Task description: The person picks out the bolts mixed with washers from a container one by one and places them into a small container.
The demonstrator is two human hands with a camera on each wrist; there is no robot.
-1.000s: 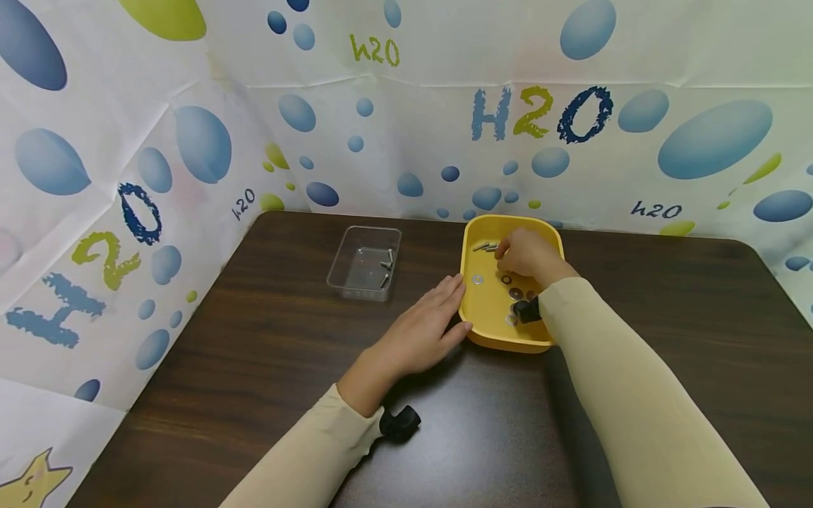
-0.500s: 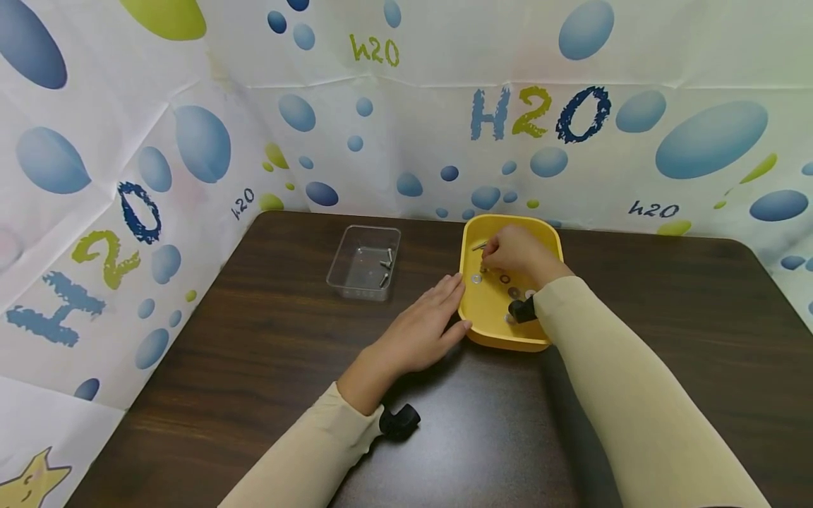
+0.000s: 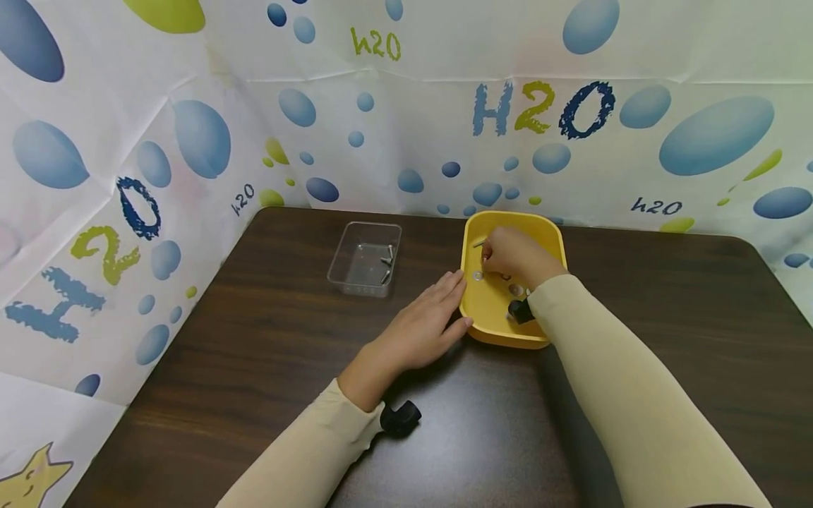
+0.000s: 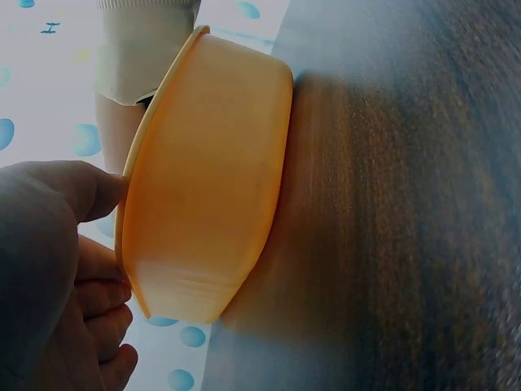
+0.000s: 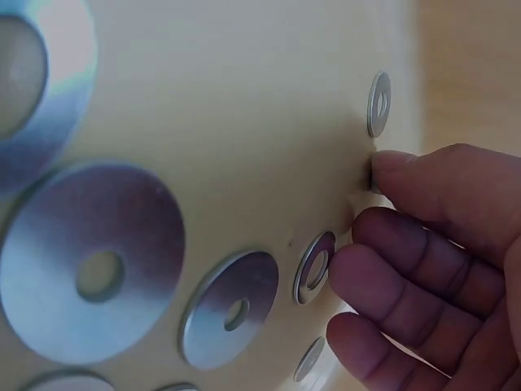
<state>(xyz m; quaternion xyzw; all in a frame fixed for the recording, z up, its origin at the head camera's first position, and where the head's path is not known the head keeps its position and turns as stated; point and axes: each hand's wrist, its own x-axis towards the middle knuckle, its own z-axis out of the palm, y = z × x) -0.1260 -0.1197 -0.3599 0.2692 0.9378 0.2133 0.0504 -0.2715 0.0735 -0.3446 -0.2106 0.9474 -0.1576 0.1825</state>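
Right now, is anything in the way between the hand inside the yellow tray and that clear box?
Yes: the left wall of the yellow tray stands between the right hand and the clear box. The left hand touches that side too, but nearer the person, just off the straight line. Past the wall, nothing visible blocks the way.

Has white sheeting (image 3: 432,42) behind and along the left, creased, printed with blue and green drops (image 3: 716,135) and "H2O" lettering (image 3: 492,110), with a yellow star (image 3: 30,481) low at left. Has a dark brown wood-grain surface (image 3: 267,317) with rounded far corners and shows a pale sheen (image 3: 457,416) near the front.
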